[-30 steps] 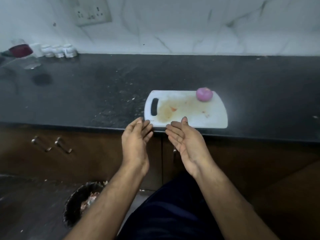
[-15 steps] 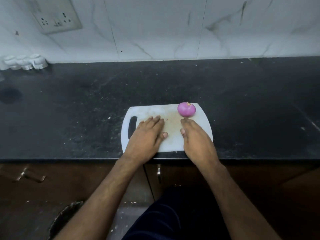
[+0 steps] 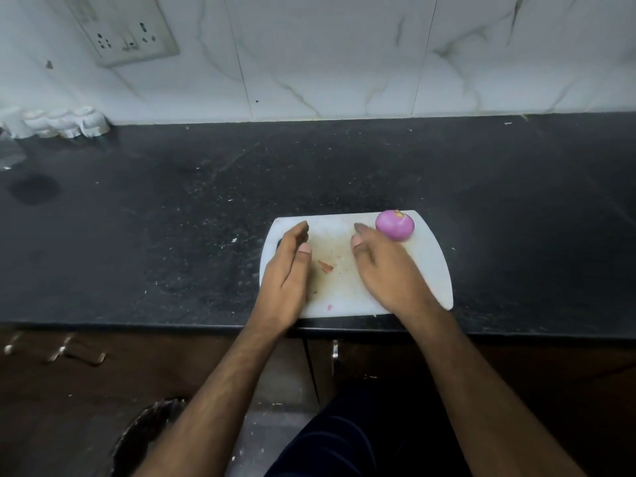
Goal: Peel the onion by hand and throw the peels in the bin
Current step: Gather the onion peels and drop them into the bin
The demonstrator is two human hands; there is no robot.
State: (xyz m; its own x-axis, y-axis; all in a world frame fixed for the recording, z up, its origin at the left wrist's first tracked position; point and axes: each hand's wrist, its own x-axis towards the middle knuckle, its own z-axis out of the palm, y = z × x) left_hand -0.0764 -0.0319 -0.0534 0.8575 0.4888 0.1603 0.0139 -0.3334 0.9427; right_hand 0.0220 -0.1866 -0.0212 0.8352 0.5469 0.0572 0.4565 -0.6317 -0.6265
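Note:
A peeled purple onion (image 3: 394, 224) sits at the far right corner of the white cutting board (image 3: 430, 270). My left hand (image 3: 287, 270) stands on its edge over the board's left side, fingers straight, covering the handle slot. My right hand (image 3: 385, 266) lies over the board's middle with straight fingers, its fingertips just left of the onion; whether they touch it I cannot tell. A few small reddish peel scraps (image 3: 325, 266) lie on the board between my hands. The dark bin (image 3: 144, 432) stands on the floor at the lower left, partly hidden by my left forearm.
The board rests at the front edge of a black speckled countertop (image 3: 172, 218). White small jars (image 3: 62, 122) stand at the back left against the marble wall. A socket plate (image 3: 127, 29) is on the wall. Brown cabinet drawers with metal handles (image 3: 69, 352) are below.
Both hands went from held apart in front of the counter to lying on the board, then spread apart and turned on edge, uncovering peel scraps between them. The camera moved closer.

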